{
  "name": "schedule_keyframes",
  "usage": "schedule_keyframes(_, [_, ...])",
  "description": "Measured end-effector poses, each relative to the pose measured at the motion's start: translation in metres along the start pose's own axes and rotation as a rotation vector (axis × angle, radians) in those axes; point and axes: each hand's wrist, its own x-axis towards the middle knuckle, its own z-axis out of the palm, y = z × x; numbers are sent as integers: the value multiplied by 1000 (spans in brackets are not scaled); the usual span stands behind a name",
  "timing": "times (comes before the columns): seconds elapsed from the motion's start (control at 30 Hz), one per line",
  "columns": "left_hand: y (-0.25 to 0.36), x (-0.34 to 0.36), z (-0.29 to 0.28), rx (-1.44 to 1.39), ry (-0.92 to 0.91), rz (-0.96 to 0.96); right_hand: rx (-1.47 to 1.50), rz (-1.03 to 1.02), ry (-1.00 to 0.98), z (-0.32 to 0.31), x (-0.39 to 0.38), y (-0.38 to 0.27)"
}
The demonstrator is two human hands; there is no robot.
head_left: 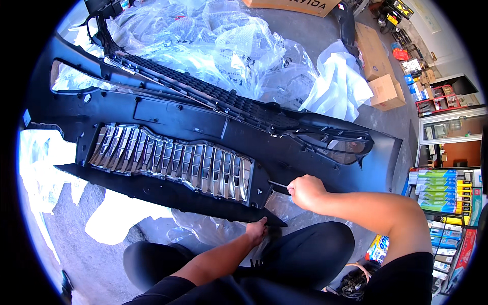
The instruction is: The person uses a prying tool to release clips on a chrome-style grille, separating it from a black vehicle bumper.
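Observation:
A large black car bumper (pixel 188 122) lies across the floor before me, its inner side facing up. Set into its near part is a grille (pixel 173 161) with rows of silvery cells. My right hand (pixel 306 192) is closed around a thin dark rod-shaped tool (pixel 277 184), whose far end meets the bumper just right of the grille; the handle is hidden in my fist. Below the grille's right end, my left hand (pixel 256 231) grips the bumper's near edge close to its pointed corner. A long black mesh grille trim (pixel 239 104) lies along the bumper's far side.
Crumpled clear plastic wrap (pixel 218 46) spreads beyond the bumper, with white foam sheet (pixel 340 84) beside it. Cardboard boxes (pixel 386 91) stand at the far right. Shelves of packaged goods (pixel 437 190) line the right side. My bent knees (pixel 320 244) are close to the near edge.

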Motion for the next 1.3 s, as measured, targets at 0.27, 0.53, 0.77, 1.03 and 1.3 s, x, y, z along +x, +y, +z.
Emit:
schedule_keyframes(0.27, [4, -9, 3, -5, -23, 23, 241, 266, 30, 16, 6, 7])
schedule_keyframes(0.53, [-16, 14, 15, 176, -19, 114, 682, 387, -127, 40, -2, 63])
schedule_keyframes(0.77, [25, -41, 16, 130, 139, -34, -53, 128, -147, -33, -18, 1])
schedule_keyframes(1.03, [50, -95, 47, 362, -364, -322, 235, -98, 197, -67, -57, 17])
schedule_keyframes(1.3, [144, -93, 43, -219, -205, 453, 363, 59, -121, -59, -89, -35])
